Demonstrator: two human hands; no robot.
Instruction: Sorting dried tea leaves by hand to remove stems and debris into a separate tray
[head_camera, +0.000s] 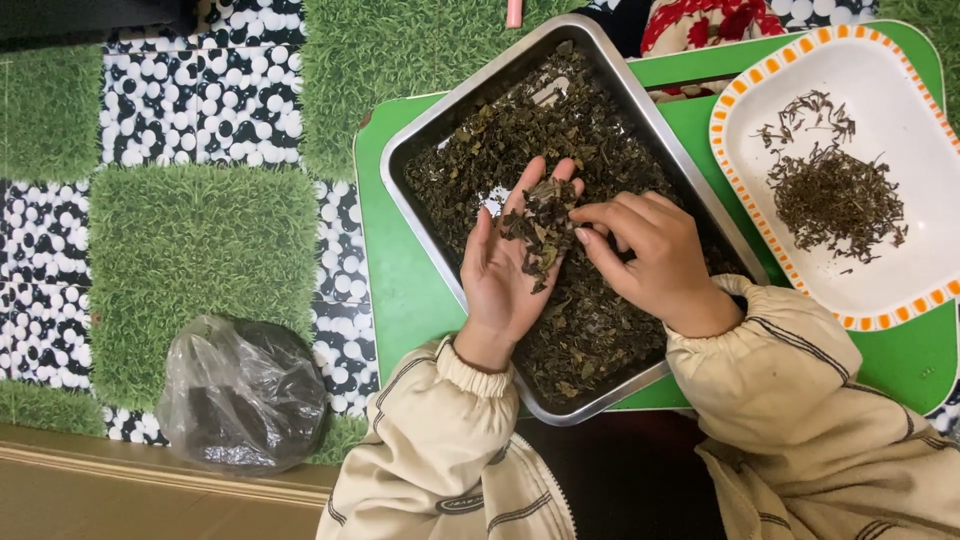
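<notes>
Clearly, left hand (505, 265) lay open, cupping dried leaves (540, 228) — right hand (650, 255) pinched them, above metal tray (610, 55), plate (880, 60) at two o'clock.

White plate (900, 80) cut by right edge, tray (640, 110) floor hidden under leaves (590, 330)

Tray rim (640, 105) & plate (740, 190) flank right; mat (400, 270) left open.

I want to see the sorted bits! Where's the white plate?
The white plate with the orange rim sits at upper right in the head view, beside the metal tray, holding a small pile of stems.
</notes>
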